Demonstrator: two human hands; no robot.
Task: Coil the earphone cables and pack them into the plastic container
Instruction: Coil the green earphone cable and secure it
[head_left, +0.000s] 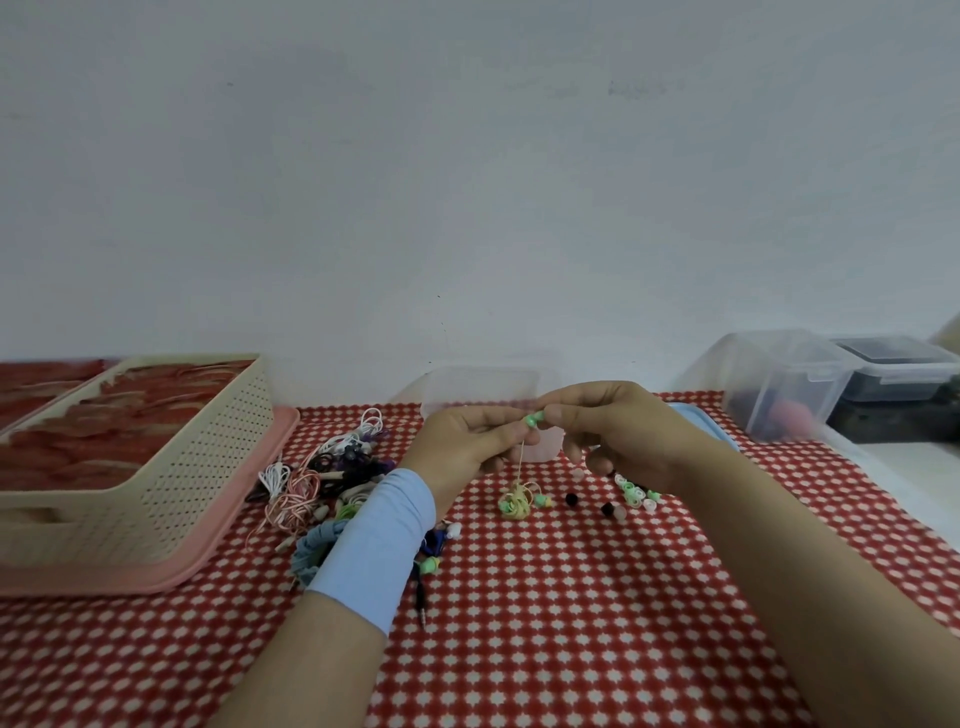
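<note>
My left hand (467, 441) and my right hand (613, 431) meet above the table and both pinch a green earbud (532, 419). Its yellow cable hangs down to a small tangled yellow bundle (515, 503) on the red checked cloth. A clear plastic container (480, 387) stands just behind my hands, partly hidden by them. A pile of tangled earphones (317, 478) in white, pink, purple and black lies to the left of my left wrist. Loose ear tips (631, 491) in green, white and black lie under my right hand.
A beige perforated basket (171, 467) sits on a pink tray (228, 519) at the left. A blue lid (698, 421) lies behind my right hand. Clear lidded boxes (779, 384) stand at the far right by the wall. A black jack plug (422, 605) lies near my left forearm.
</note>
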